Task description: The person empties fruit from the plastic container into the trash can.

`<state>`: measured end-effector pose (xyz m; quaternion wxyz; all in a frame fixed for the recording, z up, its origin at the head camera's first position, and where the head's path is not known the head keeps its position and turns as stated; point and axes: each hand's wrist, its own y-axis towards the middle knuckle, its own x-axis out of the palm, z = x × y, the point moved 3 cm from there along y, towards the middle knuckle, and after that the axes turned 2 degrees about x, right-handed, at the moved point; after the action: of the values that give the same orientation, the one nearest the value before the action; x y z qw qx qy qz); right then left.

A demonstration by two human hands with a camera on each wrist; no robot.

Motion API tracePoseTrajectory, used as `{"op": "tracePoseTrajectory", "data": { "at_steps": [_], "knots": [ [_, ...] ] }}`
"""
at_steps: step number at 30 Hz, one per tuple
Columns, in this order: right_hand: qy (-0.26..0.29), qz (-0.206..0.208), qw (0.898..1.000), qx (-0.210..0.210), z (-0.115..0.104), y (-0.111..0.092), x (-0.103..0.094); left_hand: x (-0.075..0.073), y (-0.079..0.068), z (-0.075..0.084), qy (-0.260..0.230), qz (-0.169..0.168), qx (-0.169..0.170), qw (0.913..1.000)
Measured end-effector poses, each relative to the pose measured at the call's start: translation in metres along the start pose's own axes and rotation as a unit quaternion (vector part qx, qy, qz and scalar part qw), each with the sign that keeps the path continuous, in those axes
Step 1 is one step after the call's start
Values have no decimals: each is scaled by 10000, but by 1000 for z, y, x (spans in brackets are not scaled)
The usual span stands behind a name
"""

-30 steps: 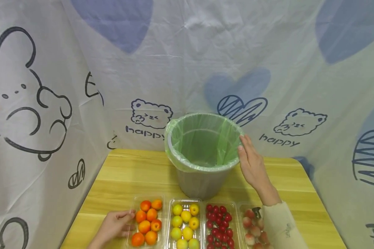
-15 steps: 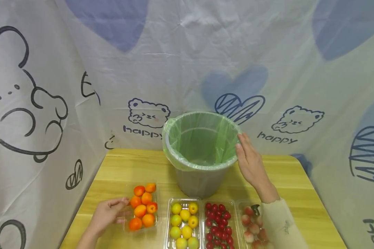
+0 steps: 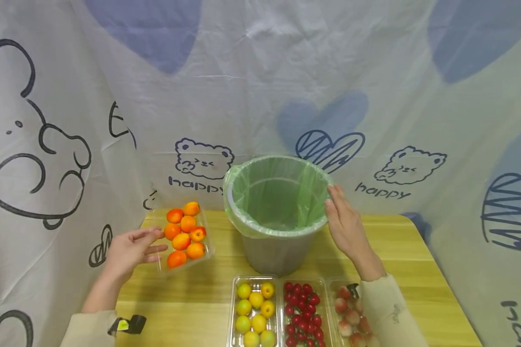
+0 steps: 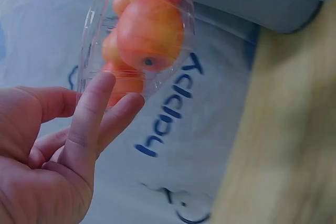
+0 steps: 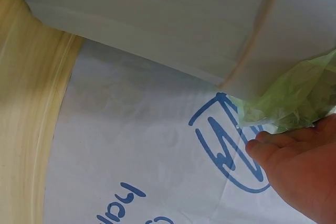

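My left hand (image 3: 130,248) holds a clear plastic box (image 3: 209,251) of orange-red fruits (image 3: 181,241) by its left side, the thumb and fingers pinching its edge. In the head view the box is raised and tilted over the left of the table; the left wrist view shows the fruits (image 4: 149,32) through its wall. A grey bin (image 3: 271,255) with a green bag liner (image 3: 306,197) over its rim stands upright at the middle. My right hand (image 3: 350,229) rests straight fingers on the bin's right rim, touching the liner (image 5: 294,100) from outside.
Along the table's (image 3: 421,289) front stand clear boxes of yellow fruits (image 3: 258,324), small dark red fruits (image 3: 303,315) and pinkish-red fruits (image 3: 351,318), the last partly behind the right sleeve (image 3: 392,308). A printed cloth (image 3: 260,120) hangs close behind the bin and along both sides.
My left hand has lifted the box of orange-red fruits from beside the yellow fruits, moving it up, back and left, and tilted it. The right hand keeps its place on the bin's rim.
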<state>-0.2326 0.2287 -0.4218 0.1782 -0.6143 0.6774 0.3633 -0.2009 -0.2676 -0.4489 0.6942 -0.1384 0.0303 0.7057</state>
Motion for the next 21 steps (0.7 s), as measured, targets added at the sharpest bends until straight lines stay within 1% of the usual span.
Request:
{"op": "tracePoseTrajectory", "data": {
  "at_steps": [5, 10, 16, 21],
  "knots": [
    [-9, 17, 10000, -5, -1, 0, 0, -6, 12, 31, 27, 43, 290, 9996],
    [12, -10, 10000, -22, -2, -1, 0, -9, 22, 55, -112, 158, 521, 9985],
    [-19, -3, 10000, -61, -1, 0, -1, -5, 29, 81, -99, 176, 653, 9977],
    [-26, 16, 10000, -91, 2, 1, -1, -1, 39, 103, -94, 157, 680, 9975]
  ]
}}
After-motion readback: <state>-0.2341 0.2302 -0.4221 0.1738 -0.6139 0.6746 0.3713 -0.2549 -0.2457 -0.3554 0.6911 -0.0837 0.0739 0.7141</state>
